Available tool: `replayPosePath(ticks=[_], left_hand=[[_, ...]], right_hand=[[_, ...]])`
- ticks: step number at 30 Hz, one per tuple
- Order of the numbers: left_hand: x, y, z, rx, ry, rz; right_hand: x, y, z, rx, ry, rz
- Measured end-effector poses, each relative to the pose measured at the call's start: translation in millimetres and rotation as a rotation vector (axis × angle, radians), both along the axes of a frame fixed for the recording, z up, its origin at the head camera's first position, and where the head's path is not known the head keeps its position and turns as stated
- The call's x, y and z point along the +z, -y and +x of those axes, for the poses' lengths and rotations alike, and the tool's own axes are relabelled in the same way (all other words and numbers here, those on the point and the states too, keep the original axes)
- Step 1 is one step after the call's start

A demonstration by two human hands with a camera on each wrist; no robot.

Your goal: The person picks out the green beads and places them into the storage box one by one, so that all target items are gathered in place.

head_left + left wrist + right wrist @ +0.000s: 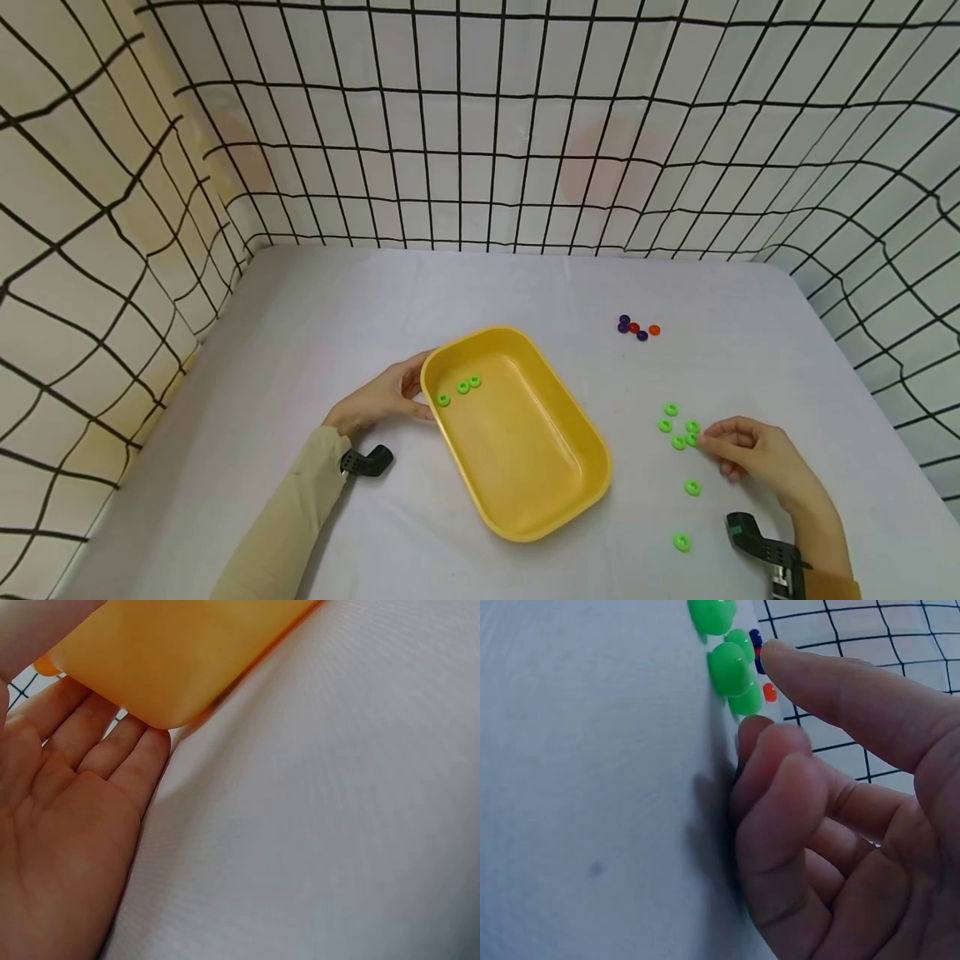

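A yellow tray (pixel 525 492) lies in the middle of the white table, with three green rings (pixel 462 387) in its far left corner. My left hand (pixel 386 398) rests against that corner; in the left wrist view its straight fingers (pixel 112 742) touch the tray's outer wall (pixel 172 660). Several more green rings (pixel 678 429) lie to the right of the tray. My right hand (pixel 705 439) reaches this cluster, its fingertips at the nearest ring. Seen from the right wrist, the index finger (pixel 817 682) points past the green rings (pixel 727 667), the other fingers loosely curled, holding nothing.
Two single green rings (pixel 692 487) (pixel 682 542) lie nearer me on the right. A small group of purple, red and orange rings (pixel 637 327) sits farther back. A black-grid white wall (pixel 480 167) closes in the table on three sides.
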State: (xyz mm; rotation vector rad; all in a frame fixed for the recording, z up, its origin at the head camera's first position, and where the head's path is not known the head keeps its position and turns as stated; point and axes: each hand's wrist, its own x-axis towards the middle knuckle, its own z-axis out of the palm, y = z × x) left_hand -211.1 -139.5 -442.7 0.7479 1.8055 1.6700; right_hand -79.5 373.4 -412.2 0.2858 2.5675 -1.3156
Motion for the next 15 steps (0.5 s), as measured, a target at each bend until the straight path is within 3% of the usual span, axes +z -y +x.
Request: replayPosePath(ticks=[9,15], left_hand=[[-1.0,1,1.3,-0.006,0.01,0.013],[-0.7,0,0.4,-0.01,-0.003,0.007]], right_hand=[[-7.3,7,0.2,-0.064,-0.019,-0.062],[-10.0,12,0.7,-0.065,-0.038,-0.043]])
